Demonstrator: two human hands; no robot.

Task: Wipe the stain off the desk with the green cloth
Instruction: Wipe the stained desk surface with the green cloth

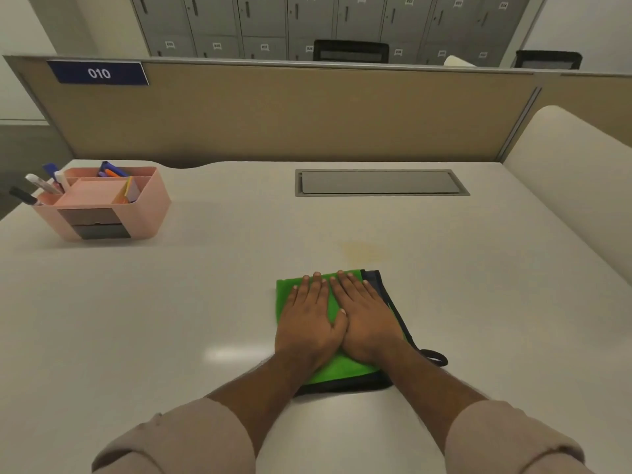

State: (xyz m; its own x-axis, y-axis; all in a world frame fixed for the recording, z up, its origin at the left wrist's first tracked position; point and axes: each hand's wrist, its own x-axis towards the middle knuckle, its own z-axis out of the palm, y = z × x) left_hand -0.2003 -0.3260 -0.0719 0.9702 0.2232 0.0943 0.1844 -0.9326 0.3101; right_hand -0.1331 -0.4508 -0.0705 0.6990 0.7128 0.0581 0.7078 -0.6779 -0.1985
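Observation:
A folded green cloth with a dark edge and a black hanging loop lies on the white desk, near the middle front. My left hand and my right hand both lie flat on top of it, side by side, fingers stretched forward and thumbs touching. A faint yellowish stain marks the desk just beyond the cloth's far edge, a short way past my fingertips.
A pink desk organiser with pens and markers stands at the far left. A grey cable hatch is set into the desk at the back. A beige partition closes the far side, and a white rounded panel runs along the right.

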